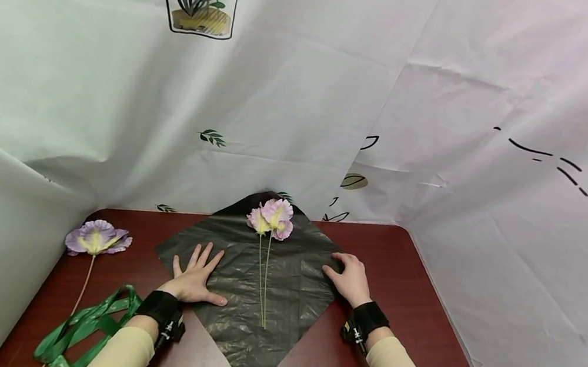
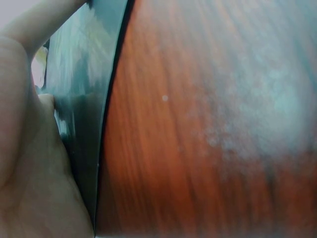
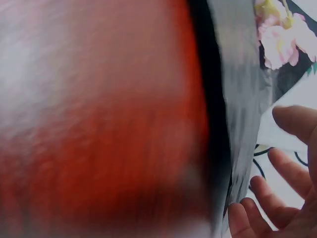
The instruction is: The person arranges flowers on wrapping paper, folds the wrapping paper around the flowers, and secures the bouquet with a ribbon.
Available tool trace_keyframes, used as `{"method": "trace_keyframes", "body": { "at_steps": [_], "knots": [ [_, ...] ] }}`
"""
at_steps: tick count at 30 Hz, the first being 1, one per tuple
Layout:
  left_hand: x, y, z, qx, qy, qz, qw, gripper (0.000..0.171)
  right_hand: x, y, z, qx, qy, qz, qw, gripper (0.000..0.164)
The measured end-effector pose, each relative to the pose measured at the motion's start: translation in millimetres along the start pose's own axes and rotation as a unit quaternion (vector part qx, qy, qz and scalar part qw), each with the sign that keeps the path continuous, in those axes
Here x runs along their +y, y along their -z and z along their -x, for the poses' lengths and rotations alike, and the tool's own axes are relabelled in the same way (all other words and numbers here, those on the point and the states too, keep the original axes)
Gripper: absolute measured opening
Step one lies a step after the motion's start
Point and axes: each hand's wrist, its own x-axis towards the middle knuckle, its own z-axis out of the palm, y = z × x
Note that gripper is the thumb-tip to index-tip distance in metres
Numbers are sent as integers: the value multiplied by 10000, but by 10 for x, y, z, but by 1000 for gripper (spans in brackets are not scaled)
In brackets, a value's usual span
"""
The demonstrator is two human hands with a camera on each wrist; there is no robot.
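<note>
A black sheet, thin and creased, lies cornerwise on the table with its far corner up against the curtain. Two pink-and-yellow artificial flowers rest along its middle, their thin stems pointing toward me. My left hand presses flat on the sheet's left part, fingers spread wide. At the right corner is my right hand, its fingers loosely bent and the thumb apart from them. In the right wrist view, those fingers are right by the sheet's edge, with nothing pinched between them.
On the left of the reddish-brown table lies a purple artificial flower with a long stem. A heap of green ribbon lies over that stem, beside my left forearm. White printed curtain hangs behind and around the table.
</note>
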Motion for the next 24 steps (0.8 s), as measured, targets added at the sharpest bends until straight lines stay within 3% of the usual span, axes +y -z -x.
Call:
{"method": "trace_keyframes", "body": {
  "at_steps": [11,24],
  "knots": [
    [-6,-1,4,13,-13,46,10000,145,-121,-94,29,-784,303,725,9938,79],
    [-23,-11,-8,3,-56,82,10000,145,-323,-163,0,-1752,277,755,9812,111]
  ]
}}
